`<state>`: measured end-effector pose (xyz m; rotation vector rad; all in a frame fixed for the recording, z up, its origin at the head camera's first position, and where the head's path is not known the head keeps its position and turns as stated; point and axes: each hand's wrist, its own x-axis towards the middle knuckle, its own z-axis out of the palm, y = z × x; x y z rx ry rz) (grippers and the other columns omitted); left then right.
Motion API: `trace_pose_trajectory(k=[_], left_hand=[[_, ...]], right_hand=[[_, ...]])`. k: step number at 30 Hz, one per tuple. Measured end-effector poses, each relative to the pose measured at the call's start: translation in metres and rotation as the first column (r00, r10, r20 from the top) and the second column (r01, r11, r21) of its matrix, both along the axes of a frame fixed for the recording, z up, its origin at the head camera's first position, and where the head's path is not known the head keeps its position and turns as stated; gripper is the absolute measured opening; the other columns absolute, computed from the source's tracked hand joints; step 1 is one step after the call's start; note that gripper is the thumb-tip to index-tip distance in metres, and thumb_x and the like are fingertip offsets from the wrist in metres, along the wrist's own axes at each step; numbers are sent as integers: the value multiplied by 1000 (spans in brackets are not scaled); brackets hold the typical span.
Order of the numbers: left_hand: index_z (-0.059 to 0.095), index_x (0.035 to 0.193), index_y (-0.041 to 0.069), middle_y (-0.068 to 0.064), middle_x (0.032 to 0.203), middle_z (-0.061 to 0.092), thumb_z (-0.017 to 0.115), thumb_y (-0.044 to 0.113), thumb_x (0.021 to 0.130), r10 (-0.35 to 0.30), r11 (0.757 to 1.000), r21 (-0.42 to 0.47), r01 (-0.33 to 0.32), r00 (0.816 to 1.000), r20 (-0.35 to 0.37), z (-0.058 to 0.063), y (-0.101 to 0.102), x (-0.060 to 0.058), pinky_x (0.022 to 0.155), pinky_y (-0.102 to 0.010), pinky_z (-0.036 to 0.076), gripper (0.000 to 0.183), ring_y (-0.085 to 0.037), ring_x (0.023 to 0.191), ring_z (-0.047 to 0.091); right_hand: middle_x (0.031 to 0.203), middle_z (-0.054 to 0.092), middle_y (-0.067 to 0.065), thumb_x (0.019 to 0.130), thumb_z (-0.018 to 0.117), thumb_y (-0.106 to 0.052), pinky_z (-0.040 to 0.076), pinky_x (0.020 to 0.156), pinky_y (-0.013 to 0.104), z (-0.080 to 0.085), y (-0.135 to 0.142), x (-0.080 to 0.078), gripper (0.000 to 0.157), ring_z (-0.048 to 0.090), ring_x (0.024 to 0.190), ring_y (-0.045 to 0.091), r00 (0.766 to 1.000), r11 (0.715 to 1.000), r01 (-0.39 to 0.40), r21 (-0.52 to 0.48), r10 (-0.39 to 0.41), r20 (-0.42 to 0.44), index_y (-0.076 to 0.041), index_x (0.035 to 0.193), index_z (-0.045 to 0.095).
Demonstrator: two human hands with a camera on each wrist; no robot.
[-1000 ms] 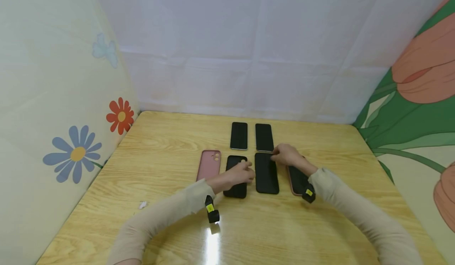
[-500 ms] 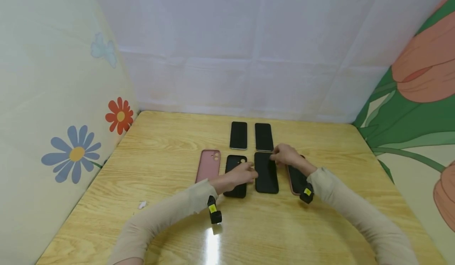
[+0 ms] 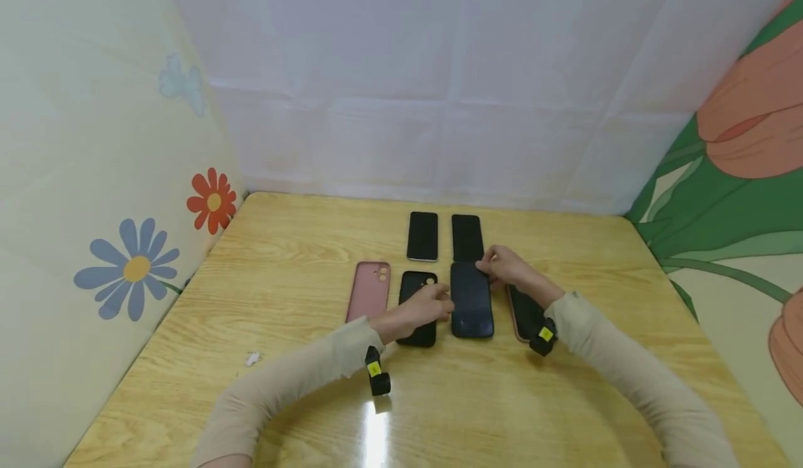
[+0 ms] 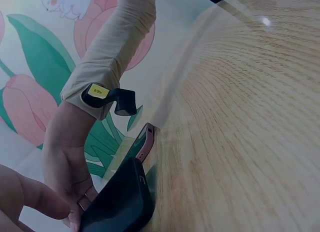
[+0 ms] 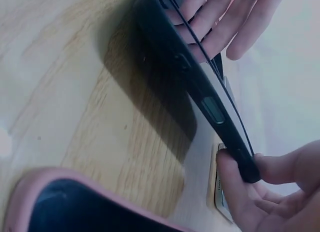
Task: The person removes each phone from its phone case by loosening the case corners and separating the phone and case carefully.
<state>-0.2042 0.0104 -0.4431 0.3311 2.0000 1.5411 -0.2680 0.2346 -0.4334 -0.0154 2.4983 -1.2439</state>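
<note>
My right hand (image 3: 507,266) pinches the far right corner of a phone in a black case (image 3: 472,300), thumb on the screen side in the right wrist view. That phone (image 5: 200,87) is tilted, its held end raised off the table. At its left edge hovers my left hand (image 3: 422,309), fingers loosely extended; whether they touch the phone I cannot tell. Beneath the left hand lies a black phone case (image 3: 415,283) with a camera cutout. A pink-edged phone (image 3: 525,311) rests under my right wrist, partly hidden. In the left wrist view, the left hand's finger (image 4: 42,198) shows beside the phone.
Two dark phones, a left one (image 3: 423,236) and a right one (image 3: 468,238), lie farther back on the wooden table (image 3: 301,238). A pink phone case (image 3: 369,290) lies at the left. A small white scrap (image 3: 253,359) is near the left forearm. Cloth walls surround the table.
The right hand has lifted the far end of the black-cased phone slightly, and its screen now looks lighter. The left hand has shifted a little to the right.
</note>
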Motion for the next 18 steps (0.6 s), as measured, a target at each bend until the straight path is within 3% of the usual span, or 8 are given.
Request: trace_pose_trajectory(k=[10, 18], left_hand=[[30, 148, -11, -25, 133, 54, 50, 8, 99, 29, 999, 34, -30, 1000, 10, -2, 0, 0, 100, -44, 46, 56, -33, 117, 58], [25, 150, -11, -30, 145, 41, 48, 17, 105, 58, 995, 74, -63, 996, 72, -3, 0, -1, 101, -44, 46, 58, -38, 124, 53]], right_hand=[[107, 59, 26, 103, 54, -15, 57, 77, 45, 18, -8, 7, 27, 65, 87, 29, 997, 998, -20, -66, 15, -74, 9, 116, 48], [112, 55, 26, 104, 53, -15, 57, 81, 48, 28, -14, 13, 29, 62, 85, 27, 997, 991, -7, -132, -3, -72, 9, 118, 48]])
